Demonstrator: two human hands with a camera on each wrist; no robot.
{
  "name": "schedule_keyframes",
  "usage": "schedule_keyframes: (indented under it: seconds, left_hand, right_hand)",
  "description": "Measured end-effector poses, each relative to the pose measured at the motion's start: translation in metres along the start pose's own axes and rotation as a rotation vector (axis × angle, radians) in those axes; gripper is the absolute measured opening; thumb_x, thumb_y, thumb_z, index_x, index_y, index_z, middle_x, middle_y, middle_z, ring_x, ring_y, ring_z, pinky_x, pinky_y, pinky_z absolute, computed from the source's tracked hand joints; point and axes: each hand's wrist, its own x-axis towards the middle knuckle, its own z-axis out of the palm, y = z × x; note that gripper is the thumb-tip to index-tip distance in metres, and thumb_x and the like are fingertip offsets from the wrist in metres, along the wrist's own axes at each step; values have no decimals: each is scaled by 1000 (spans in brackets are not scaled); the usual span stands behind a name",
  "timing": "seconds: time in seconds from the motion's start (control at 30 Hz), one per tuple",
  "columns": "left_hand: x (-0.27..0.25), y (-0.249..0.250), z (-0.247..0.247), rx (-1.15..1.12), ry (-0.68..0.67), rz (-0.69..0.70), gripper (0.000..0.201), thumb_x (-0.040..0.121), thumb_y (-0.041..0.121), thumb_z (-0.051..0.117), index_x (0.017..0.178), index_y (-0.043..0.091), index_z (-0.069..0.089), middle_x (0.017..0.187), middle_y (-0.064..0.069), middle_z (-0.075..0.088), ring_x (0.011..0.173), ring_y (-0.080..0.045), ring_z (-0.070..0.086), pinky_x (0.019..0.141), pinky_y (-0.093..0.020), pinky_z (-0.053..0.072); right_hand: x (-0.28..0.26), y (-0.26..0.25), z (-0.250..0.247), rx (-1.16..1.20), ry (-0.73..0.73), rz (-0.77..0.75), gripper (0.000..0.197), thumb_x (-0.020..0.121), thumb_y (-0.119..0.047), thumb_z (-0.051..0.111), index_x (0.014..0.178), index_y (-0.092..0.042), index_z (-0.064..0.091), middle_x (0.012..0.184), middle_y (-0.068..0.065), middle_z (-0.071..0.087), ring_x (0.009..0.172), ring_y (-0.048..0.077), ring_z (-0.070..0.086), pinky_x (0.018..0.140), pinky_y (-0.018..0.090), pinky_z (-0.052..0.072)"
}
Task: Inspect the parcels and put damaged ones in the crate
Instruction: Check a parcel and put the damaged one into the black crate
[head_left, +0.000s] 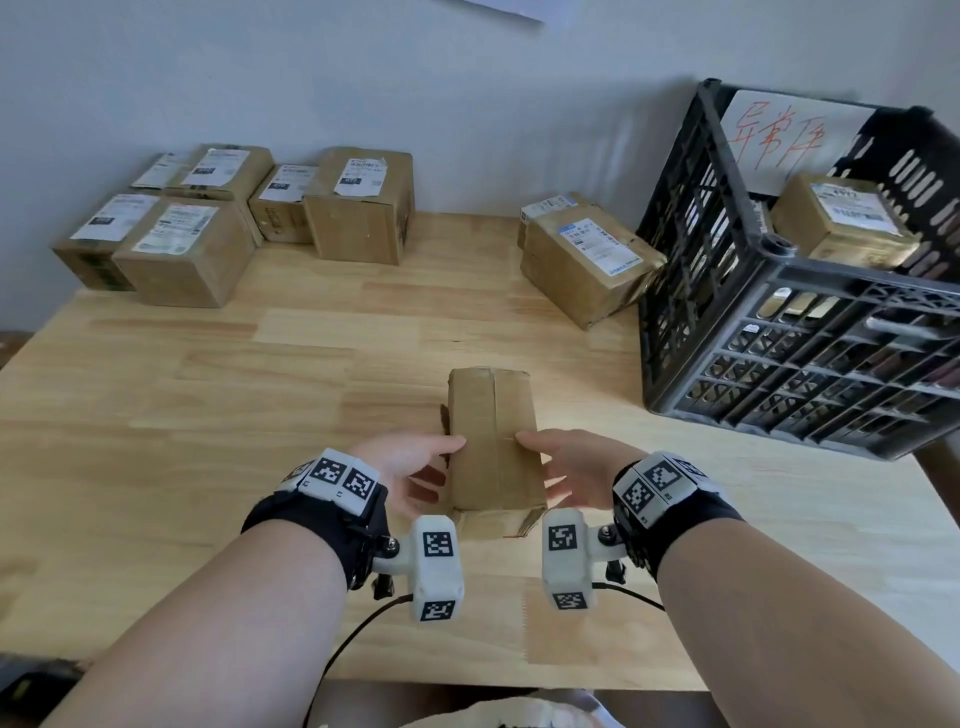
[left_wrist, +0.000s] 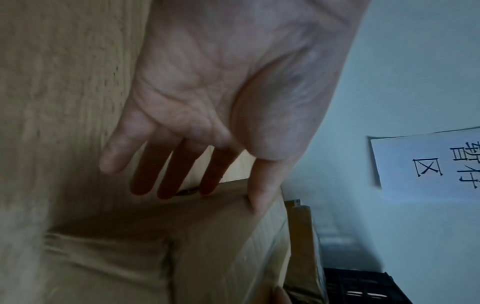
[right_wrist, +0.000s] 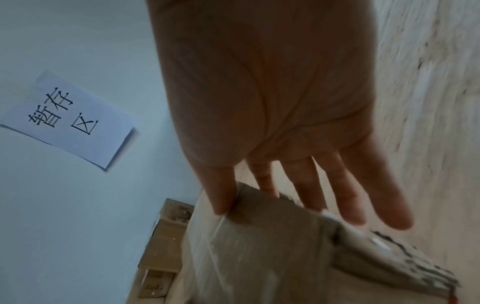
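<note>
A plain taped cardboard parcel lies on the wooden table near its front edge, with a torn flap at its near right corner. My left hand is at its left side, thumb on the top face, straight fingers along the side. My right hand mirrors it on the right, thumb on top and fingers straight beside the parcel. The black plastic crate stands at the right and holds one labelled parcel.
Several labelled parcels are grouped at the back left by the wall. Another parcel leans against the crate's left wall. A paper sign hangs on the wall; a red-lettered sign is in the crate.
</note>
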Motion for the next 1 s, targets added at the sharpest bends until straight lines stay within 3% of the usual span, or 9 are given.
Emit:
schedule_keyframes:
  seconds: [0.17, 0.3, 0.37, 0.5, 0.63, 0.73, 0.8, 0.93, 1.0]
  left_hand:
    - [-6, 13, 3, -59, -5, 136, 60, 85, 56, 60, 129, 15, 53, 122, -14, 61, 115, -32, 56, 103, -53, 40]
    - [-20, 35, 0, -110, 13, 247, 96, 57, 86, 59, 134, 31, 51, 140, -4, 51, 126, -28, 46, 101, -51, 35]
    - [-24, 42, 1, -102, 19, 270, 111, 46, 91, 61, 140, 34, 45, 146, -2, 45, 131, -31, 43, 101, -53, 36]
    - [-22, 41, 6, -21, 84, 244, 67, 78, 67, 61, 121, 16, 58, 119, -11, 64, 111, -28, 57, 102, -49, 41]
    - [-19, 34, 5, -13, 62, 169, 44, 86, 51, 63, 108, 13, 60, 103, -12, 67, 103, -27, 59, 101, -46, 41]
    - [-20, 34, -2, -58, 66, 158, 34, 90, 44, 62, 103, 13, 59, 102, -14, 65, 103, -28, 60, 96, -45, 41]
    - [-18, 31, -10, -91, 105, 161, 29, 94, 39, 58, 100, 11, 58, 99, -12, 65, 96, -26, 60, 97, -45, 41]
    - [-5, 13, -30, -22, 297, 155, 23, 97, 26, 54, 115, 12, 57, 107, -8, 64, 94, -24, 58, 90, -44, 47]
    - [0, 4, -34, -58, 341, 137, 22, 97, 24, 53, 116, 14, 58, 110, -8, 64, 98, -25, 58, 88, -44, 49]
  right_hand:
    - [0, -3, -6, 66, 96, -110, 49, 95, -58, 49, 126, -20, 49, 115, 14, 62, 124, 34, 49, 105, 54, 40]
    - [-5, -14, -13, 178, 226, -225, 33, 101, -47, 42, 107, -21, 60, 106, 7, 67, 110, 25, 57, 106, 48, 40]
    - [-5, -18, -14, 229, 283, -278, 31, 99, -38, 48, 112, -15, 65, 101, 5, 69, 96, 20, 60, 100, 42, 44]
    - [-3, -19, -12, 214, 337, -313, 24, 97, -19, 52, 110, -11, 70, 111, 13, 71, 94, 21, 63, 100, 41, 49]
    - [1, -17, -10, 144, 340, -277, 23, 96, -19, 55, 113, -14, 70, 119, 15, 68, 98, 21, 59, 101, 45, 48]
    - [-3, -19, -9, 43, 350, -218, 39, 96, -33, 60, 129, -12, 59, 127, 5, 59, 115, 22, 50, 100, 43, 39]
    - [-4, -21, -8, -9, 350, -181, 58, 93, -41, 64, 139, -10, 49, 135, 8, 51, 120, 26, 47, 93, 41, 36]
    - [1, -24, -4, 11, 360, -108, 72, 94, -37, 64, 153, -17, 29, 152, 11, 37, 133, 35, 40, 102, 54, 39]
    - [5, -23, -3, 42, 348, -89, 78, 93, -32, 66, 155, -17, 21, 153, 13, 35, 135, 37, 38, 103, 52, 41]
